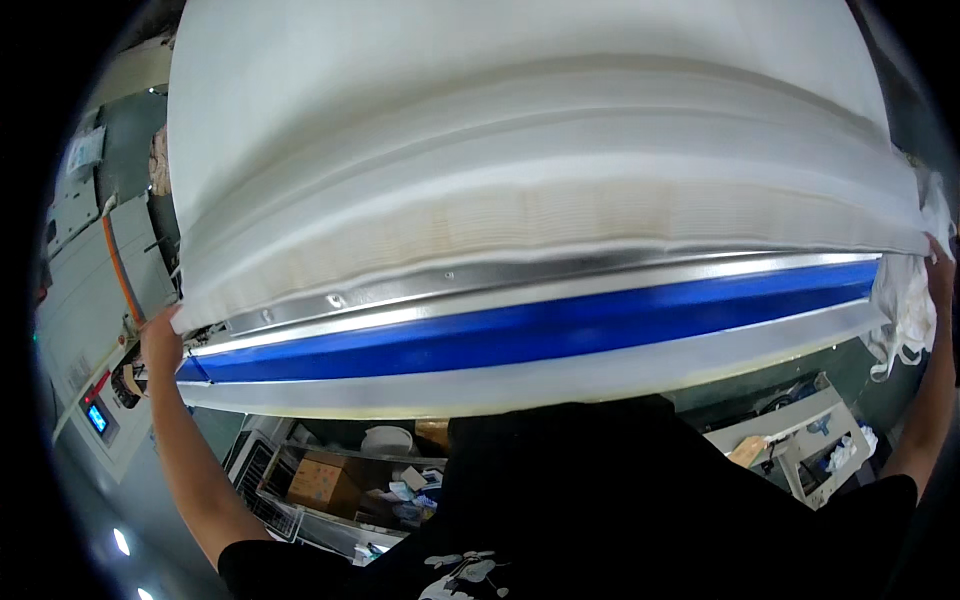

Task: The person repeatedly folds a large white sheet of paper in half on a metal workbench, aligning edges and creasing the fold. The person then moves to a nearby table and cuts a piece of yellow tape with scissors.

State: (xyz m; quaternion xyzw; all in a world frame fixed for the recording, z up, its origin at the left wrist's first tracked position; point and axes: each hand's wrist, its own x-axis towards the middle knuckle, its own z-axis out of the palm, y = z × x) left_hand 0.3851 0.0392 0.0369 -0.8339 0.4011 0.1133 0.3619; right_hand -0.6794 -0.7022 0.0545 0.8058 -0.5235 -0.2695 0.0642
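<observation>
A wide machine bed [520, 330] spans the view, its near edge a curved white panel topped by a glossy blue strip [540, 325] and a bright riveted metal rail [480, 275]; a large sheet of white woven cloth [500, 150] lies directly on it, covering the surface from the left end to the right end; a band of faint brownish staining runs along the cloth just behind the rail; rumpled white fabric [905, 300] hangs off the right end.

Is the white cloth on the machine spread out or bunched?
Spread out: the white cloth lies flat across the blue-edged bar, left hand and right hand at its ends.
</observation>
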